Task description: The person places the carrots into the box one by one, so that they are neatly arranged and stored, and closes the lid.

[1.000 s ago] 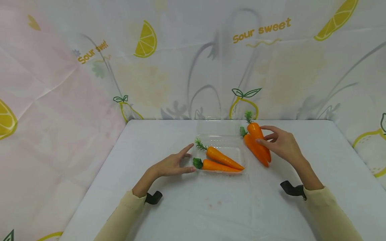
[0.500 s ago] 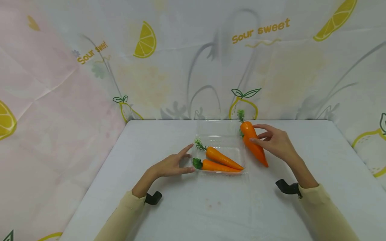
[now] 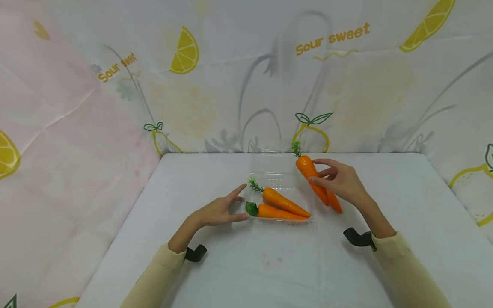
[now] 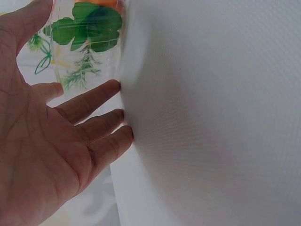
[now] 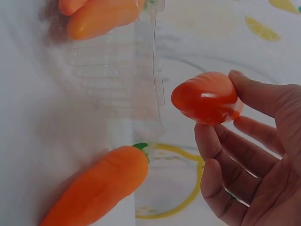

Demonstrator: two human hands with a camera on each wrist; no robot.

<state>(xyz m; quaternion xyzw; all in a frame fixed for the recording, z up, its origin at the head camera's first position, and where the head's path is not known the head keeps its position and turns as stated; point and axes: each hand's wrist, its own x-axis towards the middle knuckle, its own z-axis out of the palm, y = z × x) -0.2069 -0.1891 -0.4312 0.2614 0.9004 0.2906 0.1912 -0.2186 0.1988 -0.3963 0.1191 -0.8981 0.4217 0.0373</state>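
Observation:
My right hand [image 3: 340, 180] pinches an orange carrot [image 3: 307, 168] with a feathery green top between thumb and fingers. In the right wrist view that carrot [image 5: 205, 98] hangs above the table, its tip toward the camera. Another carrot [image 5: 101, 183] lies on the table below it, mostly hidden in the head view. A clear plastic box [image 3: 313, 196] stands open at the middle, with two carrots inside: one with a feathery top [image 3: 284, 201] and one with a leafy top [image 3: 281, 212]. At the box's left side rests my left hand [image 3: 221, 211], fingers extended, several fingertips on the table [image 4: 211, 122].
The box's clear lid [image 3: 279, 164] lies folded back behind it, near the table's far edge. A cloth backdrop [image 3: 231, 94] with lemon prints hangs behind. Black wrist mounts [image 3: 196, 253] stick out from both sleeves.
My right hand has moved left with the held carrot, toward the box and across the carrot lying on the table. The left hand and the carrots in the box have stayed put.

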